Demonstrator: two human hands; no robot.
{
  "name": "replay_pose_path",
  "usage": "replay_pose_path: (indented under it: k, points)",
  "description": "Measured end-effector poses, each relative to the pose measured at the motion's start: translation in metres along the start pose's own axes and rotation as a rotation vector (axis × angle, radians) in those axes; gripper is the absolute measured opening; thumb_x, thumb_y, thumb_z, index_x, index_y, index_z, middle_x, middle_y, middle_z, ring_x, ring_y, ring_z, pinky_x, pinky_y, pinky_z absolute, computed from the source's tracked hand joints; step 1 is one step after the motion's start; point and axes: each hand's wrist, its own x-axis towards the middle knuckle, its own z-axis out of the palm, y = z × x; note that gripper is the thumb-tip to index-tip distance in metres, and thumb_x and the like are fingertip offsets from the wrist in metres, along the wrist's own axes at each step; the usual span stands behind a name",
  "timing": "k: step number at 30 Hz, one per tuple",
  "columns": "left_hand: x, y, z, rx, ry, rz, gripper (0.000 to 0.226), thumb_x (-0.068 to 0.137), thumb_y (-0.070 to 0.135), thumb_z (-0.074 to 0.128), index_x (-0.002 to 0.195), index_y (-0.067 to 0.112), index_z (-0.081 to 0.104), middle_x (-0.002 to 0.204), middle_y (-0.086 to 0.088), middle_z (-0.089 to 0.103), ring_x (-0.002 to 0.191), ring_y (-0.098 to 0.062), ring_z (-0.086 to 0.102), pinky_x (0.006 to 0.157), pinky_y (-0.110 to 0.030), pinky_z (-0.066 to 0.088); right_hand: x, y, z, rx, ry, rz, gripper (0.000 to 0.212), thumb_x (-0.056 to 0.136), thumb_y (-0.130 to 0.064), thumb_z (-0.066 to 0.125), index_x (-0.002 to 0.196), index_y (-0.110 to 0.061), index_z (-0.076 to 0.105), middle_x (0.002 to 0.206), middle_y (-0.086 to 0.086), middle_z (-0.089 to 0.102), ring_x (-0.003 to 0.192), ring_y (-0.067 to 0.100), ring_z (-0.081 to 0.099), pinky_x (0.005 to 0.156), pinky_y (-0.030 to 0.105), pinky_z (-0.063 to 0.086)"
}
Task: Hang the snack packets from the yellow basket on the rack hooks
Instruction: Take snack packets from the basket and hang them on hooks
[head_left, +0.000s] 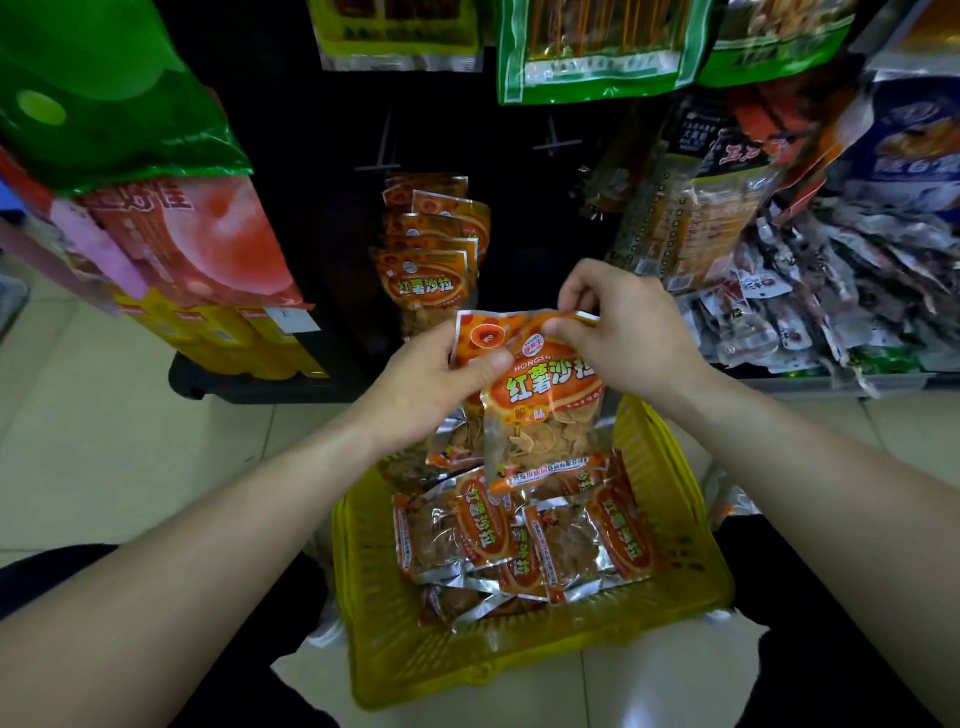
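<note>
Both hands, left (441, 374) and right (618, 332), pinch a packet (545, 405) over the basket (670, 447); its top, possibly creased, could miss the hook (382, 156).

Green bag (104, 88) seen hanging top left, pink peach-print packs (208, 239) below it, yellow boxes (228, 338) at the black base's left edge. Small sachets (810, 306) heaped on right shelf, possibly dried meat. Floor tiled beige (93, 441).
</note>
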Motion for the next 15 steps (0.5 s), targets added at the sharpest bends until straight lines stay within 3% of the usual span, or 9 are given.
replay_pose_path:
  k: [3, 6, 10, 15]
  points:
    - [0.001, 0.0, 0.001, 0.103, 0.048, -0.025, 0.075, 0.064, 0.062, 0.082, 0.127, 0.034, 0.054, 0.115, 0.015, 0.069, 0.105, 0.0, 0.066, 0.094, -0.037, 0.056, 0.001, -0.001, 0.001, 0.042, -0.009, 0.023, 0.024, 0.079, -0.042, 0.075, 0.082, -0.029, 0.055, 0.071, -0.013, 0.059, 0.069, 0.004, 0.059, 0.055, 0.028, 0.042]
    - [0.003, 0.002, 0.002, 0.2, 0.191, 0.032, 0.048, 0.082, 0.035, 0.08, 0.125, 0.03, 0.059, 0.112, 0.016, 0.07, 0.101, 0.002, 0.066, 0.091, -0.036, 0.058, 0.002, -0.003, 0.002, 0.055, -0.032, 0.036, 0.028, 0.077, -0.046, 0.077, 0.081, -0.028, 0.056, 0.069, -0.012, 0.06, 0.068, 0.005, 0.061, 0.055, 0.03, 0.046]
    - [0.003, 0.005, -0.004, 0.093, 0.246, 0.043, 0.032, 0.09, 0.022, 0.074, 0.12, 0.024, 0.065, 0.11, 0.008, 0.073, 0.1, -0.006, 0.07, 0.088, -0.039, 0.06, 0.003, -0.003, 0.0, 0.034, -0.079, 0.002, 0.025, 0.077, -0.049, 0.076, 0.081, -0.028, 0.062, 0.072, -0.014, 0.063, 0.072, 0.004, 0.062, 0.059, 0.029, 0.048]
    - [0.005, 0.006, -0.01, 0.074, 0.277, 0.04, 0.017, 0.095, 0.021, 0.067, 0.111, 0.023, 0.067, 0.1, 0.005, 0.076, 0.089, -0.006, 0.073, 0.077, -0.027, 0.061, 0.006, 0.002, -0.006, -0.084, -0.16, -0.135, 0.01, 0.087, -0.035, 0.071, 0.091, -0.025, 0.07, 0.096, -0.002, 0.063, 0.096, 0.023, 0.057, 0.084, 0.038, 0.046]
